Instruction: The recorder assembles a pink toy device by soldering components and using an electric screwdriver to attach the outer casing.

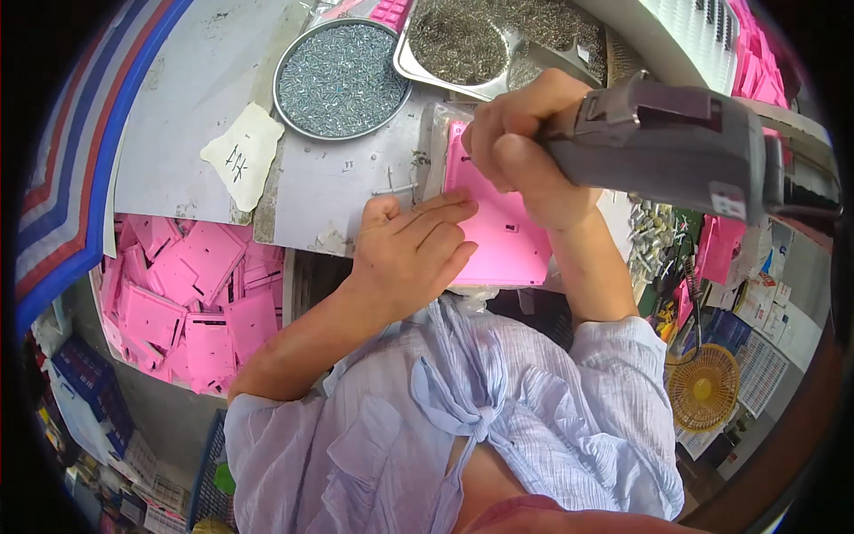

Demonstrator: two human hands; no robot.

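Observation:
A flat pink plastic panel (503, 245) lies on the bench in front of me, with a small dark slot in its face. My left hand (414, 249) rests at its left edge, fingers stretched onto the pink surface and holding nothing that I can see. My right hand (538, 151) is wrapped round the front end of a grey power screwdriver (667, 147), above the panel's upper right part. The tool's body points away to the right. A small dark screw-like piece (465, 158) shows at the panel's upper left, beside the right fingers. The tool's tip is hidden by that hand.
A round metal dish (342, 80) of silvery pins stands at the back left, next to a metal tray (489, 86) of small screws. Left of me is a bin of pink plastic parts (191, 294). A torn white paper (245, 160) lies on the bench. A yellow basket (703, 387) stands lower right.

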